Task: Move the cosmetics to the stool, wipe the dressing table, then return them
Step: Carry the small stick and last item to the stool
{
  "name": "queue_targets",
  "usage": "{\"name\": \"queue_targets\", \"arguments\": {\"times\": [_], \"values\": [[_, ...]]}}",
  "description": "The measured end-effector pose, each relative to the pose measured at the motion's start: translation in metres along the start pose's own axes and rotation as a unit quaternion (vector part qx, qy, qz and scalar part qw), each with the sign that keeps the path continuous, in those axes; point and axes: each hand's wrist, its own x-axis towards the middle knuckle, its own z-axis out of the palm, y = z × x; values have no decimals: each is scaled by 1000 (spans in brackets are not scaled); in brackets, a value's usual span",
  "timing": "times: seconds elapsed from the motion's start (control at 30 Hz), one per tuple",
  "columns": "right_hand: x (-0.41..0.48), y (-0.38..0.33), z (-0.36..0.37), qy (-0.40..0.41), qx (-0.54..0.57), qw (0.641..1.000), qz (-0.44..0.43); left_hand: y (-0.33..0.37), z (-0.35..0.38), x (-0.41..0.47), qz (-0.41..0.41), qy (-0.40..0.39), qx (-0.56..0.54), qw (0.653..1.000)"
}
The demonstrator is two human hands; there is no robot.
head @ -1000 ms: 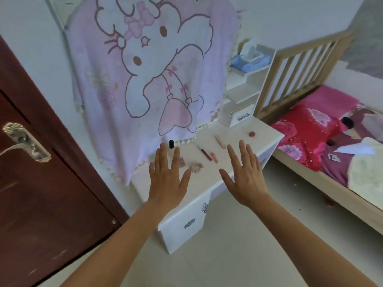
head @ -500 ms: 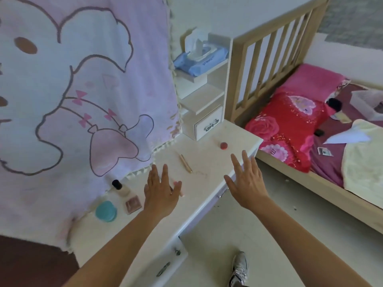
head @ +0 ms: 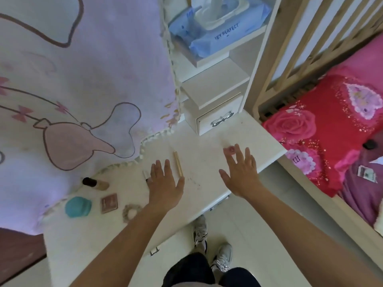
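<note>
1. At the far left, one lavender cartoon-printed blanket [head: 83,79] is seen hanging over the back of the white surface [head: 207,183].
2. Below its hem, four items are counted on the surface: one teal round pot [head: 77,207], one tan bottle with a black cap [head: 95,183] lying on its side, one brown square compact [head: 109,203] and one beige ring-shaped scrunchie [head: 131,212].
3. The left hand [head: 165,183] is held flat over the surface, fingers straight and apart, with nothing gripped. One small white item [head: 145,175] is partly hidden at its fingers.
4. One slim gold tube [head: 178,164] lies just beside that hand.
5. The right hand [head: 241,172] is likewise spread and holds nothing. One small red round cap [head: 231,149] is seen at its fingertips; whether it is touched cannot be told.
6. Behind, one blue pack of wet wipes [head: 217,27] is set on a shelf above one small white drawer [head: 219,121].
7. Two grey trainers [head: 200,230] are seen on the floor, and one red rose-printed pillow [head: 310,131] on the bed at the far right.
</note>
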Motion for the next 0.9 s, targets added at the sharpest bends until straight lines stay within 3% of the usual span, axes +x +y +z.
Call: {"name": "queue_targets", "arguments": {"times": [0.33,0.47,0.57,0.9], "values": [[84,19,49,-52,44,998,16,17,49,100,-63,-18,14,998],[96,21,58,-19,28,999,19,15,65,120,-59,-58,69,994],[97,25,59,-6,18,1000,4,16,68,121,-60,-71,47,995],[106,5,-10,103,34,983,-146,22,1,99,-71,57,-11,996]]}}
